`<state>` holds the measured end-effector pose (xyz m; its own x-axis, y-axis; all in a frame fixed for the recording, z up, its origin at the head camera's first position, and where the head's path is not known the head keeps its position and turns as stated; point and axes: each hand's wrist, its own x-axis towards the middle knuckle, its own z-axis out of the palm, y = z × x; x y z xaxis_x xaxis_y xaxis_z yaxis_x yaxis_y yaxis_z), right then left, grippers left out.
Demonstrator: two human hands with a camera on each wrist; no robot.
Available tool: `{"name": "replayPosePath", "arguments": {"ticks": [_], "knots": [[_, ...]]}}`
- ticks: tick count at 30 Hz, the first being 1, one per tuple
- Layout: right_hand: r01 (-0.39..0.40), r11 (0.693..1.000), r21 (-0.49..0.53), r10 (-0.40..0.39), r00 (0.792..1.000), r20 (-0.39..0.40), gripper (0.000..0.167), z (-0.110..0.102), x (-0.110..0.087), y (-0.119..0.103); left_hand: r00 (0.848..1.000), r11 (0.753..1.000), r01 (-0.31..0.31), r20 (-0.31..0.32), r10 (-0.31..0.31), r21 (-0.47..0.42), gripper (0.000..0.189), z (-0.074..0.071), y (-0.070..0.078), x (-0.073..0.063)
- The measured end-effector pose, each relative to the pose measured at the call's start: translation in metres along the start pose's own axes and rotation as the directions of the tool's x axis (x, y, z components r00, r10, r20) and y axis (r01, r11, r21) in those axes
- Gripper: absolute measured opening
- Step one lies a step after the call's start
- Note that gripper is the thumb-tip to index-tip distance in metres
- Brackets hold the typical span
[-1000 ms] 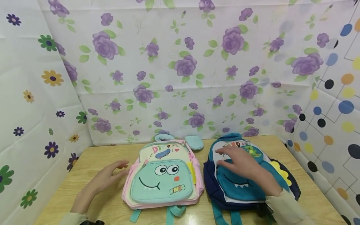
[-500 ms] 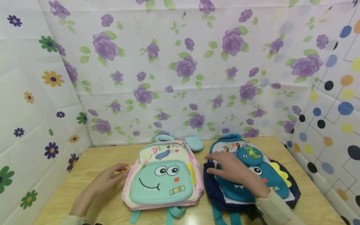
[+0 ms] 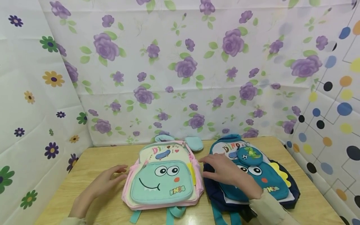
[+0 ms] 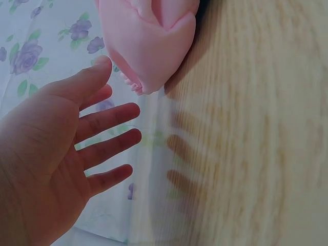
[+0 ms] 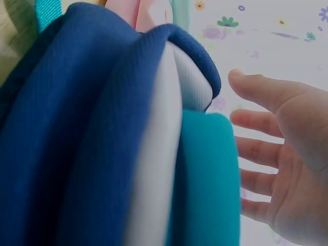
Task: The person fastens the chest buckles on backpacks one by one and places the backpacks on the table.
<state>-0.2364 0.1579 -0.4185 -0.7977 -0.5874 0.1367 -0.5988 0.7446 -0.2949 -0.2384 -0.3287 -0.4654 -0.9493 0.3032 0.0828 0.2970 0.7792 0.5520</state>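
A pink and cream child's backpack with a mint dinosaur-face pocket lies on the table, left of a navy and teal backpack. My left hand is just left of the pink backpack, fingers spread and holding nothing; the left wrist view shows a gap between this hand and the pink fabric. Above the navy backpack's left side hovers my right hand, its fingertips near the space between the bags. In the right wrist view that hand has loose, spread fingers beside the teal pocket.
The wooden table carries both bags. A flowered cloth hangs behind it, with patterned cloths at left and right. Teal straps trail from the bags toward the front edge. A light-blue flap sticks out behind the pink backpack.
My right hand has moved left and slightly down across the navy backpack, uncovering its round dinosaur patch and eyes. The left hand has barely shifted, and both bags stay in place.
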Motion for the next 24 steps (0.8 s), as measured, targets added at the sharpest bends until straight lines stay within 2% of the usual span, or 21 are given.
{"name": "replayPosePath", "arguments": {"ticks": [8, 16, 24], "knots": [[0.023, 1.000, -0.002, -0.023, 1.000, 0.009, 0.047, 0.006, 0.005, -0.005, 1.000, 1.000, 0.007, 0.008, -0.007, -0.027, 0.050, 0.001, -0.006, -0.002], [-0.028, 0.999, 0.015, 0.027, 0.996, 0.081, 0.055, 0.013, 0.015, -0.013, 1.000, 0.999, 0.018, 0.025, -0.017, -0.030, 0.045, 0.002, -0.009, 0.001], [-0.015, 1.000, 0.013, 0.014, 0.990, 0.140, 0.066, 0.022, 0.021, -0.020, 0.999, 0.999, 0.001, 0.043, 0.000, -0.039, 0.044, 0.005, -0.007, 0.002]]}}
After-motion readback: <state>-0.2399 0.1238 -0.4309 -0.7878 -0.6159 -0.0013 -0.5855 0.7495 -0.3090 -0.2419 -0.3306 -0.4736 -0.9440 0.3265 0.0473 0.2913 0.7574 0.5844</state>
